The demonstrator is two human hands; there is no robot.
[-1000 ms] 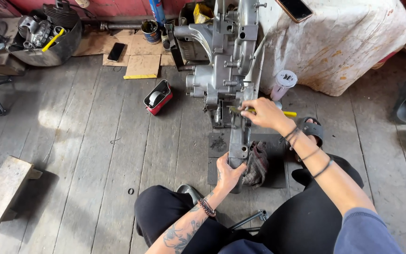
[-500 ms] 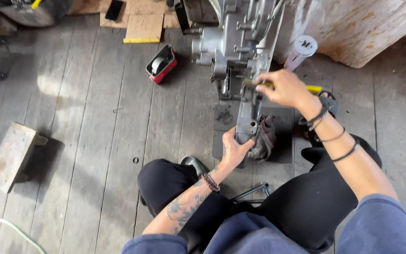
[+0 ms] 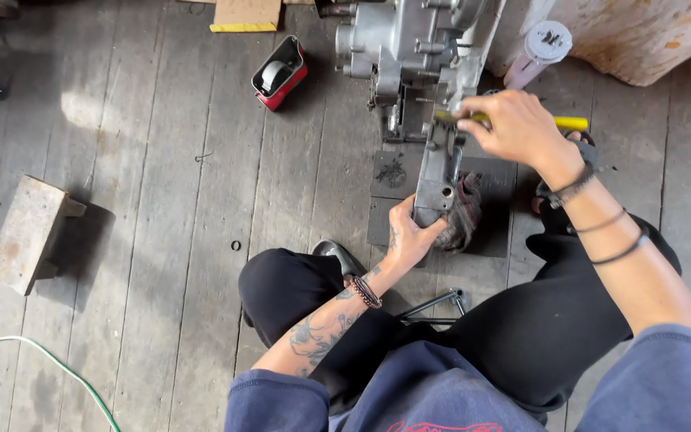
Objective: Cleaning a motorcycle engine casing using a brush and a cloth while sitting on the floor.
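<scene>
One view only, from the head camera. One grey cast-metal engine casing (image 3: 433, 96) stands upright on one dark rubber mat (image 3: 393, 180) laid on the wooden plank floor (image 3: 145, 200), directly in front of the seated person's knees. Two hands work on it. The left hand (image 3: 409, 236) is wrapped around the casing's lower end, fingers closed on the metal, beside one dark crumpled rag (image 3: 464, 216). The right hand (image 3: 517, 128) is closed around one yellow-handled tool (image 3: 569, 123), whose tip meets the casing's side. Three dark bands circle the right wrist, one beaded band the left.

Around them lie one red open-topped container (image 3: 281, 74), one white cylindrical can (image 3: 539, 52), one wooden block (image 3: 29, 232) and one green cable (image 3: 49, 364).

Against half a second earlier, the view has shifted down and nearer: the casing sits higher in the frame, and both grips are unchanged.
</scene>
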